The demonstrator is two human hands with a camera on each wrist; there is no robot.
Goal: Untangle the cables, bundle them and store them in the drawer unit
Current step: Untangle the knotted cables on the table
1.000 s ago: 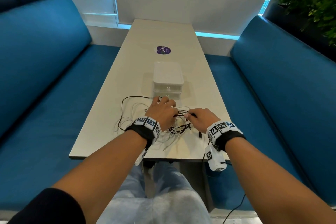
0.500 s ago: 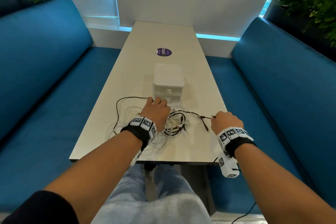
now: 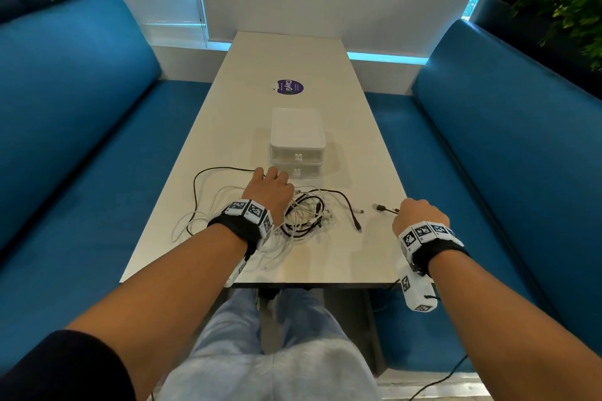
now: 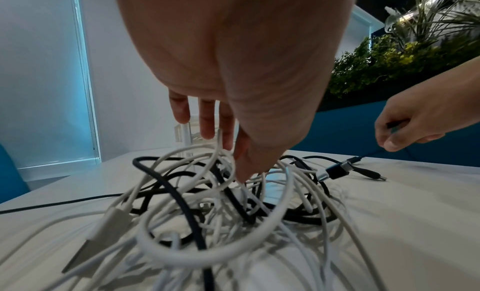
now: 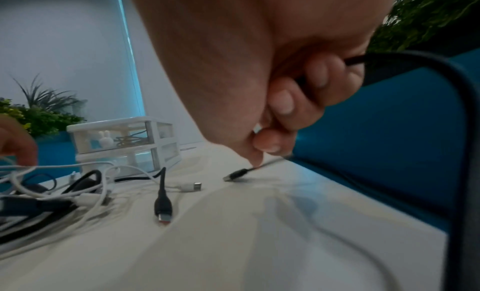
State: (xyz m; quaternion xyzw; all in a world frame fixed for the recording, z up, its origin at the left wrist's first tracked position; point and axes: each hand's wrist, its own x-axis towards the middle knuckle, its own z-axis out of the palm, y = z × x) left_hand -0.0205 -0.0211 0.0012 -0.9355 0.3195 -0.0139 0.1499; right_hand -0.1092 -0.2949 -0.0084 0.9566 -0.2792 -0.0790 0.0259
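Note:
A tangle of white and black cables (image 3: 306, 215) (image 4: 221, 203) (image 5: 52, 195) lies on the near part of the white table (image 3: 325, 257). My left hand (image 3: 272, 190) (image 4: 228, 135) rests on the pile's far left side, fingers straight, thumb touching the loops. My right hand (image 3: 418, 215) (image 5: 283, 110) (image 4: 415, 123) is near the table's right edge, fingers curled round a thin black cable (image 3: 387, 210) (image 5: 270, 164). Its plug (image 5: 235, 176) lies on the table, clear of the pile. The white two-drawer unit (image 3: 297, 140) (image 5: 122, 139) stands just beyond the pile, both drawers closed.
Blue benches (image 3: 81, 140) (image 3: 505, 140) flank the narrow table. A purple round sticker (image 3: 290, 87) sits beyond the drawer unit. A black plug with a red tip (image 5: 163, 209) and a white plug (image 5: 192, 186) stick out of the pile toward my right hand.
My right hand has pulled the thin black cable rightward out of the tangle to the table's right edge. My left hand has stayed on the pile, shifted slightly left.

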